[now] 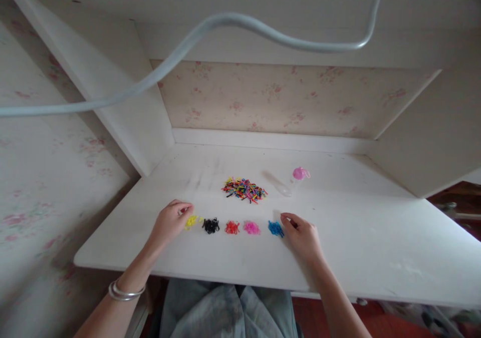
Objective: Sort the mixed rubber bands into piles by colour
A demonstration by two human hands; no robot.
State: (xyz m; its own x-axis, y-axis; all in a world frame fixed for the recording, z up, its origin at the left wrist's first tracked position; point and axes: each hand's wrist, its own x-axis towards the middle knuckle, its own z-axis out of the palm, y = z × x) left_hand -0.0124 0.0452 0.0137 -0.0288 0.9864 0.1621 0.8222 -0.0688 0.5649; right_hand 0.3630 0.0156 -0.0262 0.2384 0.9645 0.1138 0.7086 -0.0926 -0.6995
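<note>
A mixed pile of small coloured bands lies mid-desk. Below it runs a row of small sorted piles: yellow, black, red, pink, blue. My left hand rests on the white desk with curled fingers, its fingertips pinched together right beside the yellow pile. My right hand lies at the other end of the row, fingers curled, fingertips touching the blue pile. What either hand's fingertips hold is too small to see.
A clear plastic bag with a pink clip lies right of the mixed pile. Floral wallpaper backs the desk's alcove. White side panels close it in. A grey hose hangs across above.
</note>
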